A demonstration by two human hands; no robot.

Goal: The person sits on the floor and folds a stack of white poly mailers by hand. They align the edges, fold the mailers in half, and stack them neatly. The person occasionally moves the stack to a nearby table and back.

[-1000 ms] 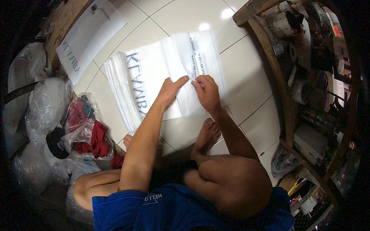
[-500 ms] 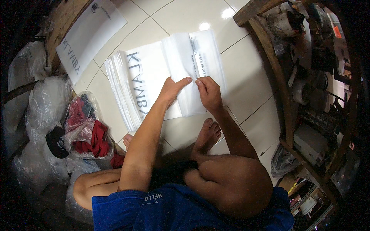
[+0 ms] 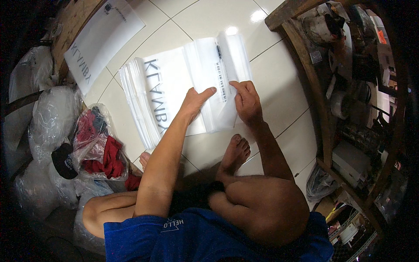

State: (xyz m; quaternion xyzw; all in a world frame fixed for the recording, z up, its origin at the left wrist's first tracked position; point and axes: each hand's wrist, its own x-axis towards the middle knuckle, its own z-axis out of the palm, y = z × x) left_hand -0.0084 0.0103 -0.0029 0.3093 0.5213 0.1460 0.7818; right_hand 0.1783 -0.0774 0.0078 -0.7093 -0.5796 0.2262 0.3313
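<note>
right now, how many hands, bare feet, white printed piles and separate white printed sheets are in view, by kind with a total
Left hand and right hand: 2
Left foot, partly hidden, and right foot: 2
White printed pile: 1
Separate white printed sheet: 1
Total: 6

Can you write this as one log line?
left hand: on white plastic sheets; right hand: touching sheets' right part; floor: tiled; red cloth: person's left side
</note>
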